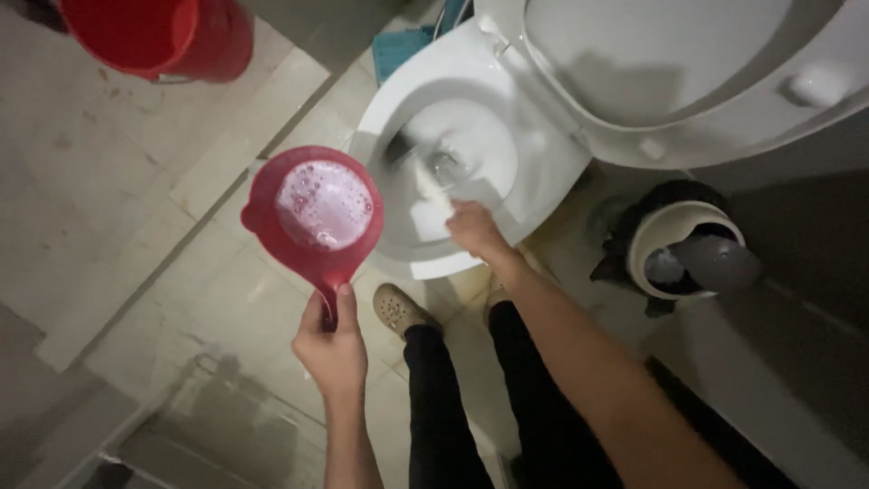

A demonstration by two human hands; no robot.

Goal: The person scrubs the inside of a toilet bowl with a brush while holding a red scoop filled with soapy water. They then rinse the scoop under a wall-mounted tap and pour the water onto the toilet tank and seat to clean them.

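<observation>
My left hand [331, 349] grips the handle of a red plastic scoop [317, 217] filled with foamy water, held level over the floor left of the toilet. My right hand [474, 227] is closed on the pale handle of a toilet brush [431, 186], whose blurred head reaches down into the white toilet bowl [489, 100]. The seat and lid [652, 72] are raised at the upper right. My legs in black trousers and beige shoes stand just in front of the bowl.
A red bucket [163, 36] sits at the top left on the tiled floor [136, 226]. A small bin with a black liner [683, 249] stands right of the toilet. A teal object [398, 50] lies behind the bowl.
</observation>
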